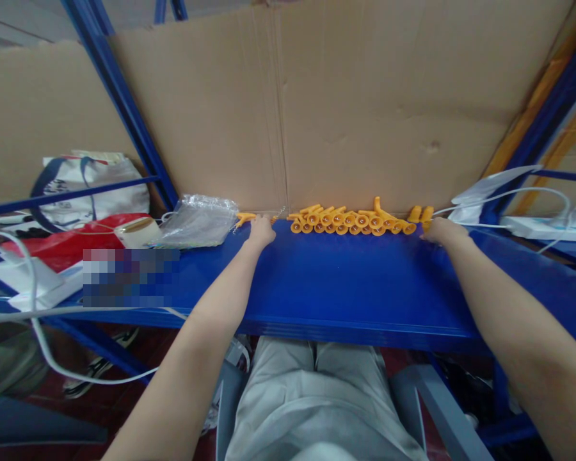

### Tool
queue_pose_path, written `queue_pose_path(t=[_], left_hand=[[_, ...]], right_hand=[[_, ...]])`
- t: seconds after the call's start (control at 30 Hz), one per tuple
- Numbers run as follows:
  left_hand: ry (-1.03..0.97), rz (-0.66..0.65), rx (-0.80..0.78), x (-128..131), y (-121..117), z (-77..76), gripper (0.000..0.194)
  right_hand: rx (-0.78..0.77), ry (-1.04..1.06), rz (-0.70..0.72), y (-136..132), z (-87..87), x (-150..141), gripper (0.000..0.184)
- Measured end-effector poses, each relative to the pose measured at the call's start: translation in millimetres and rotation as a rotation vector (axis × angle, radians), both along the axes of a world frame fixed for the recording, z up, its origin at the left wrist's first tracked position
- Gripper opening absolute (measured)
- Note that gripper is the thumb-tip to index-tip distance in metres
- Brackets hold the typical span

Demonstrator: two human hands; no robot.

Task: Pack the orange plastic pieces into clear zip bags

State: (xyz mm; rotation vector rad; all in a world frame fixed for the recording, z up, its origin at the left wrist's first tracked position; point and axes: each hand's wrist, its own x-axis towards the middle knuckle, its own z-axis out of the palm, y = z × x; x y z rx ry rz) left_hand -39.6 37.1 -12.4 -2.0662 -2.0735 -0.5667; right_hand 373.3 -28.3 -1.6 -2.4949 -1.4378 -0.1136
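Note:
My left hand reaches to the back of the blue table, fingers closed; what they hold is hidden. Beside it lie orange-yellow branched plastic pieces and, to the right, thin metal bits like small springs. My right hand is at the back right, its fingertips closed on an orange-yellow plastic part. Two short orange-yellow caps stand just behind it. Between the hands, a stacked row of orange-yellow funnel-ended tubes lies with round openings facing me; one tube sticks upward.
The blue table backs onto a cardboard wall. Left are clear plastic bags, a red bag, a tape roll and a white cable. A white power strip with cables lies right.

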Motion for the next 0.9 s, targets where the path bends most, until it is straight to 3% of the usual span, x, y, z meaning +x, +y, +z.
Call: queue_pose_path(t=[0.1, 0.33, 0.53, 0.63, 0.77, 0.9], left_hand=[[-0.065, -0.041, 0.075, 4, -1, 3.2, 0.043], [-0.059, -0.187, 0.192, 8, -5, 7.8, 0.030], [-0.084, -0.291, 0.239, 16, -13, 9.8, 0.027], [-0.094, -0.382, 0.259, 21, -17, 10.6, 0.024], [-0.068, -0.554, 0.296, 30, -23, 9.3, 0.021], [-0.030, -0.630, 0.300, 40, -29, 6.2, 0.019]], right_hand=[[-0.070, 0.018, -0.080, -10, 12.6, -14, 0.045], [0.212, -0.092, 0.028, -11, 23.0, -36, 0.046], [0.360, -0.187, 0.292, -3, 21.3, -65, 0.035], [0.402, -0.205, 0.499, 1, 17.4, -78, 0.034], [0.400, -0.237, 0.822, 3, 8.3, -94, 0.030], [0.374, -0.277, 0.996, 2, -2.4, -109, 0.027]])
